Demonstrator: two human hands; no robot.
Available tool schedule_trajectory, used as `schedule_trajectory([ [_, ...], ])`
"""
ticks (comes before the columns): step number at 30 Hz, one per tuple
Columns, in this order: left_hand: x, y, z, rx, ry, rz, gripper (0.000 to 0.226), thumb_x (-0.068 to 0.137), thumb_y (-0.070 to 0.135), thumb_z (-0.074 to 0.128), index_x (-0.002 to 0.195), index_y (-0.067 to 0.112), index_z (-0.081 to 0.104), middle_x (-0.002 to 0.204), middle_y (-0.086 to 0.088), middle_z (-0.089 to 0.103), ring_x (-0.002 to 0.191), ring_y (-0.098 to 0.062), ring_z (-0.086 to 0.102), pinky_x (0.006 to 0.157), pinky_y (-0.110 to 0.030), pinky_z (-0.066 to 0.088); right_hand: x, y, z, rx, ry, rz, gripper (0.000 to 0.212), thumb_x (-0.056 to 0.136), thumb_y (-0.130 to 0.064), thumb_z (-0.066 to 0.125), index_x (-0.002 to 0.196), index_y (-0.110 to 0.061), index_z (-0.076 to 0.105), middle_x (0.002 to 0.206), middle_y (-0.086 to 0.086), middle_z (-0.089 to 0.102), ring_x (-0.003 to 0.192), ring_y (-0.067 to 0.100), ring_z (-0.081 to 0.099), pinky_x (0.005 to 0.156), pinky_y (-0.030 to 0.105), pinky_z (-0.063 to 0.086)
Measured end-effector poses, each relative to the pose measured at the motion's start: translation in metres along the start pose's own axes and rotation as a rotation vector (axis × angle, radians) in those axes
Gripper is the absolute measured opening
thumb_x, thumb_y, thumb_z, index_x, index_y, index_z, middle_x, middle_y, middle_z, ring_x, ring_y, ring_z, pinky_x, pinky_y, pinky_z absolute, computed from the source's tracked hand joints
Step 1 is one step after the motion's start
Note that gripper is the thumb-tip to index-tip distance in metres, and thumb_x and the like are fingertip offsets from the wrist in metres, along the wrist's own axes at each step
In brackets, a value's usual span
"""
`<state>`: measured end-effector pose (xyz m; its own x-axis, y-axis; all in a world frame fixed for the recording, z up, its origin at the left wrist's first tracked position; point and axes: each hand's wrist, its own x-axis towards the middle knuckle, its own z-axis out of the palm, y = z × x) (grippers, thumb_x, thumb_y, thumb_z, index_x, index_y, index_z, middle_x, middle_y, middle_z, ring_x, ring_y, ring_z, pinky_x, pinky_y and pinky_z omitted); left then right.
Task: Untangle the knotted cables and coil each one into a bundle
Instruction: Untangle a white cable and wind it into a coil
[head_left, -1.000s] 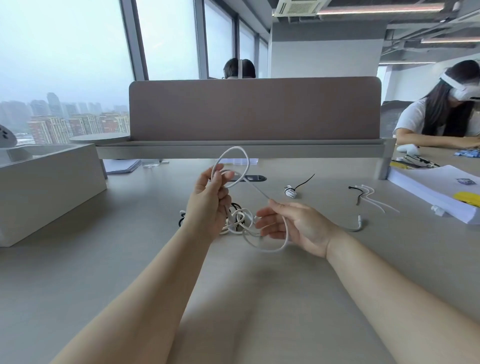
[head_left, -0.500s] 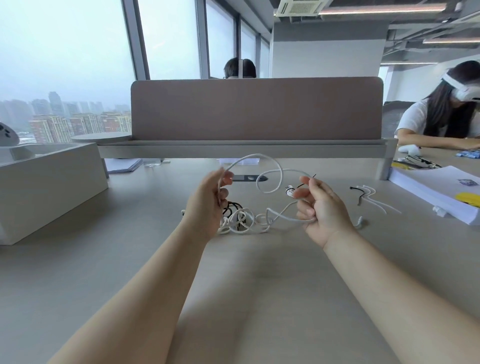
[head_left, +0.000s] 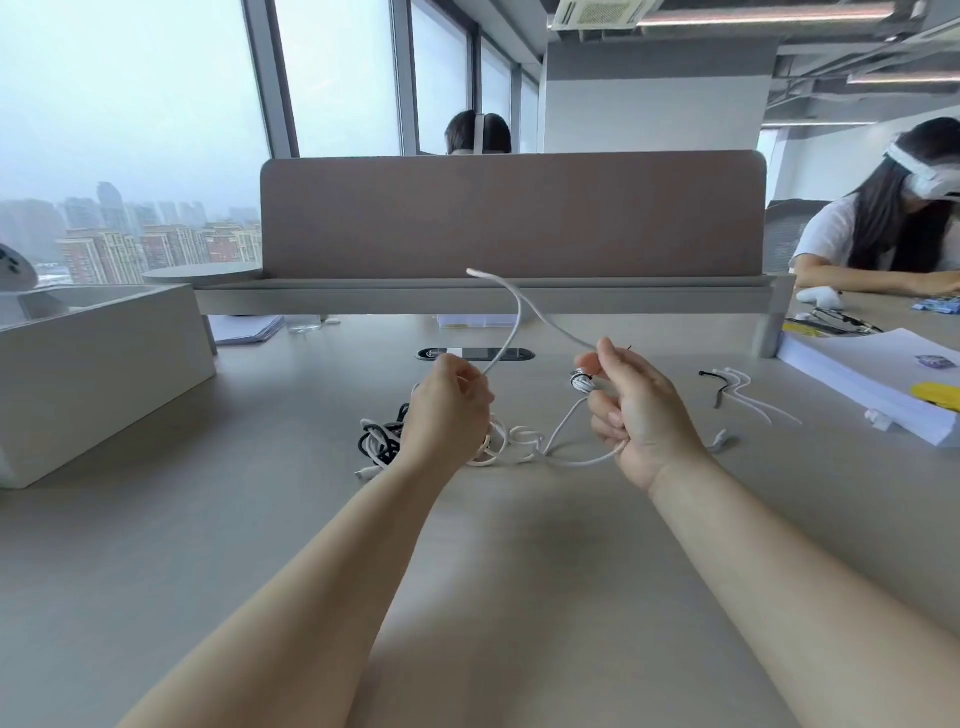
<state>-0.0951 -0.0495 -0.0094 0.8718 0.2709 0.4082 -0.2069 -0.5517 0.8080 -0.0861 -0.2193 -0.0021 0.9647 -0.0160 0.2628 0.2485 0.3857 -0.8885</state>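
Note:
A white cable (head_left: 514, 317) arcs up between my hands, and its free end sticks out to the upper left in the air. My left hand (head_left: 449, 415) grips one stretch of it above a knot of black and white cables (head_left: 382, 439) lying on the desk. My right hand (head_left: 636, 410) pinches the cable between thumb and fingers, and a lower loop of it runs under that hand. More white loops (head_left: 519, 441) lie on the desk between my hands. A small coiled bundle (head_left: 581, 381) sits just behind my right thumb.
Loose cable ties (head_left: 737, 389) lie to the right, near a stack of white paper (head_left: 878, 379). A white box (head_left: 98, 364) stands at the left. A desk divider (head_left: 511, 218) closes the back, with a cable port (head_left: 475, 354) before it. A person sits far right.
My right hand has drawn the cable rightward and up, and the loop between my hands has opened out. The cable's free end now flicks up toward the divider. My left hand dropped slightly.

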Motion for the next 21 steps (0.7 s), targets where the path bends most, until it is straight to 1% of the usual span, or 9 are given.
schedule_trajectory([
  [2, 0.003, 0.002, -0.002, -0.168, 0.034, -0.117, 0.005, 0.099, 0.019, 0.041, 0.098, 0.017, 0.046, 0.083, 0.006, 0.068, 0.056, -0.012, 0.052, 0.047, -0.024, 0.038, 0.001, 0.002, -0.001, -0.072, 0.02, -0.02, 0.027, 0.097, -0.028, 0.051, 0.074, -0.014, 0.057, 0.079, 0.002, 0.055, 0.034, 0.005, 0.022, 0.037, 0.014, 0.014],
  [6, 0.012, -0.004, -0.009, -0.462, 0.115, -0.286, 0.024, 0.101, 0.016, 0.035, 0.113, -0.001, 0.047, 0.068, 0.001, 0.057, 0.04, -0.008, 0.036, 0.039, -0.019, 0.03, 0.007, 0.008, -0.006, -0.115, 0.188, 0.006, 0.03, 0.102, -0.03, 0.041, 0.076, -0.016, 0.046, 0.059, 0.0, 0.044, 0.032, 0.005, 0.023, 0.036, 0.013, 0.014],
  [10, 0.015, -0.003, -0.017, -0.769, 0.194, -0.361, 0.012, 0.101, 0.014, 0.036, 0.104, 0.005, 0.043, 0.07, -0.001, 0.049, 0.042, -0.008, 0.03, 0.034, -0.017, 0.025, 0.013, 0.007, -0.014, 0.026, 0.392, 0.031, 0.027, 0.103, -0.025, 0.032, 0.079, -0.017, 0.042, 0.06, 0.003, 0.047, 0.03, 0.006, 0.024, 0.037, 0.013, 0.014],
  [12, 0.014, -0.001, -0.02, -0.875, 0.179, -0.336, 0.01, 0.101, 0.012, 0.039, 0.093, 0.009, 0.044, 0.072, -0.002, 0.049, 0.045, -0.007, 0.03, 0.036, -0.016, 0.023, 0.018, 0.009, -0.019, -0.027, 0.432, 0.031, 0.022, 0.102, -0.021, 0.033, 0.084, -0.017, 0.045, 0.068, 0.005, 0.053, 0.037, 0.009, 0.034, 0.039, 0.016, 0.022],
  [14, 0.014, 0.001, -0.021, -0.904, 0.122, -0.302, 0.013, 0.099, 0.01, 0.045, 0.086, 0.01, 0.049, 0.071, -0.001, 0.048, 0.048, -0.006, 0.031, 0.04, -0.015, 0.023, 0.022, 0.018, -0.023, -0.265, 0.445, 0.026, 0.011, 0.098, -0.017, 0.04, 0.098, -0.017, 0.051, 0.091, 0.007, 0.063, 0.062, 0.017, 0.055, 0.054, 0.025, 0.041],
  [15, 0.013, 0.002, -0.02, -0.896, 0.09, -0.285, 0.011, 0.097, 0.009, 0.048, 0.088, 0.01, 0.053, 0.071, -0.001, 0.048, 0.051, -0.007, 0.033, 0.042, -0.015, 0.025, 0.024, 0.022, -0.025, -0.443, 0.448, 0.003, 0.016, 0.095, -0.016, 0.044, 0.108, -0.017, 0.054, 0.11, 0.009, 0.063, 0.085, 0.022, 0.06, 0.071, 0.031, 0.047],
  [17, 0.012, 0.004, -0.018, -0.883, 0.035, -0.261, 0.01, 0.093, 0.003, 0.051, 0.095, 0.006, 0.06, 0.073, -0.002, 0.05, 0.057, -0.008, 0.038, 0.049, -0.016, 0.031, 0.023, 0.026, -0.027, -0.787, 0.477, -0.053, 0.036, 0.092, -0.016, 0.049, 0.127, -0.015, 0.051, 0.137, 0.008, 0.048, 0.123, 0.029, 0.046, 0.099, 0.039, 0.037],
  [19, 0.01, 0.008, -0.016, -0.846, -0.015, -0.235, 0.015, 0.09, -0.002, 0.053, 0.094, 0.007, 0.064, 0.076, -0.004, 0.053, 0.061, -0.01, 0.043, 0.057, -0.019, 0.035, 0.017, 0.025, -0.022, -0.976, 0.476, -0.186, 0.048, 0.09, -0.016, 0.053, 0.137, -0.016, 0.043, 0.148, 0.003, 0.034, 0.133, 0.029, 0.032, 0.104, 0.04, 0.028],
  [21, 0.006, 0.012, -0.014, -0.703, -0.078, -0.164, 0.018, 0.091, -0.001, 0.054, 0.093, 0.012, 0.066, 0.08, -0.002, 0.058, 0.065, -0.009, 0.048, 0.062, -0.019, 0.04, 0.011, 0.025, -0.017, -1.04, 0.419, -0.355, 0.054, 0.088, -0.013, 0.058, 0.139, -0.015, 0.041, 0.152, 0.002, 0.03, 0.136, 0.028, 0.028, 0.104, 0.039, 0.026],
])
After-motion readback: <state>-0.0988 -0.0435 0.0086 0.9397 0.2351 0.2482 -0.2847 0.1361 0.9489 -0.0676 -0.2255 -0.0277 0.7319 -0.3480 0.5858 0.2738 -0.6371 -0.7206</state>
